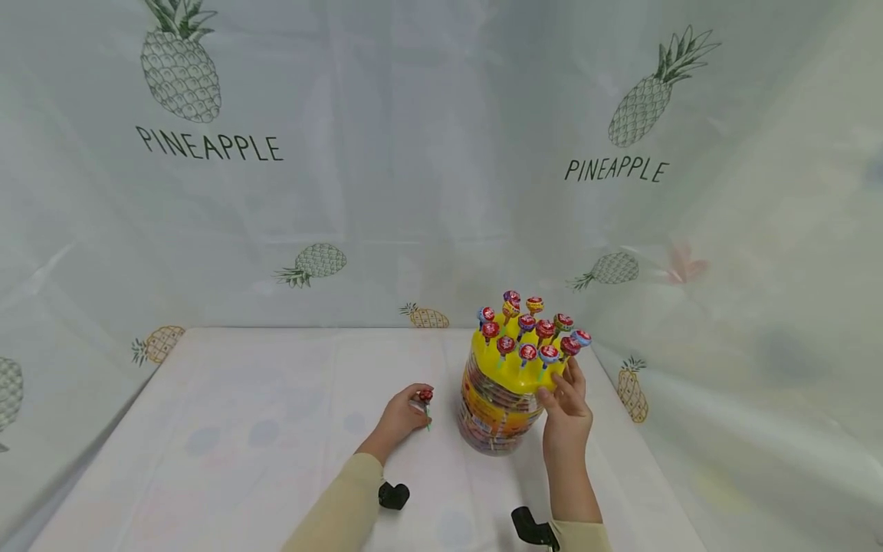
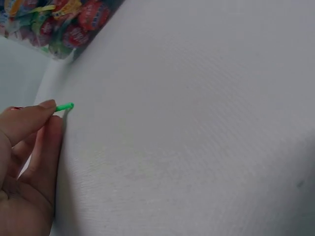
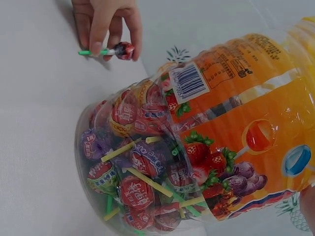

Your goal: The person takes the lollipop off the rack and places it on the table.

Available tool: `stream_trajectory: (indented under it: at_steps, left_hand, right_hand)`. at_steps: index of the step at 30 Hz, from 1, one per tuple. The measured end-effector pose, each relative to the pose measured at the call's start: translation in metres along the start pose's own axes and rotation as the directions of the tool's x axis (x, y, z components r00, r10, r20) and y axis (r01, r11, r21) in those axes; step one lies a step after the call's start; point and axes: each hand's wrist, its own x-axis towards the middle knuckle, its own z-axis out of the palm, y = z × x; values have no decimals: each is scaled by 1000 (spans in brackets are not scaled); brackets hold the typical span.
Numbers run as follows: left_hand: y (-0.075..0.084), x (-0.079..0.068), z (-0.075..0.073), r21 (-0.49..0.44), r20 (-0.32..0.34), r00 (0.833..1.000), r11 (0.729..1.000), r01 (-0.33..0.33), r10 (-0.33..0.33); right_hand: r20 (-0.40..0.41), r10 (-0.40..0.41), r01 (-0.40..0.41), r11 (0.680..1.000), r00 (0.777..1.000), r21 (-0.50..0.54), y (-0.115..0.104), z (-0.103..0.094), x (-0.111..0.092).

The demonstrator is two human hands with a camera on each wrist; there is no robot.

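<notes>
My left hand (image 1: 403,415) pinches a lollipop (image 1: 426,395) with a dark red wrapper and green stick, to the left of a big clear candy jar (image 1: 493,414). In the left wrist view, the green stick (image 2: 65,106) pokes out between thumb and fingers. My right hand (image 1: 569,410) grips the rim of the jar's yellow lid (image 1: 510,376) on its right side. Several wrapped lollipops (image 1: 526,323) stand upright in the lid. Through the jar's lower wall, the right wrist view shows many more lollipops (image 3: 138,191) below an orange label (image 3: 236,98).
The jar stands on a white-covered table (image 1: 276,429), towards its right side. Behind the table hangs a pale curtain (image 1: 414,192) printed with pineapples. Black wrist mounts (image 1: 394,496) sit by both sleeves.
</notes>
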Motion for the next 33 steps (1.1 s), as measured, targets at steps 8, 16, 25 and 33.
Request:
stream_trajectory:
  at_steps: [8,16,25,33]
  left_hand:
    - [-10,8,3,141,59,996,987,-76,68]
    - [-6,14,1,322,122,990,940,-111,75]
    - [3,17,-1,392,143,989,914,-102,50]
    - [14,15,-9,328,70,997,945,-10,-14]
  right_hand:
    - [-9,18,-19,1000,1000,-22,0,-1,-2]
    - [-4,27,-27,999,1000,-30,1,-1,-1]
    - [-5,1,-1,1000,1000,-15,2,0,-2]
    - [-17,-1,0,999,1000,-46,1,2,-3]
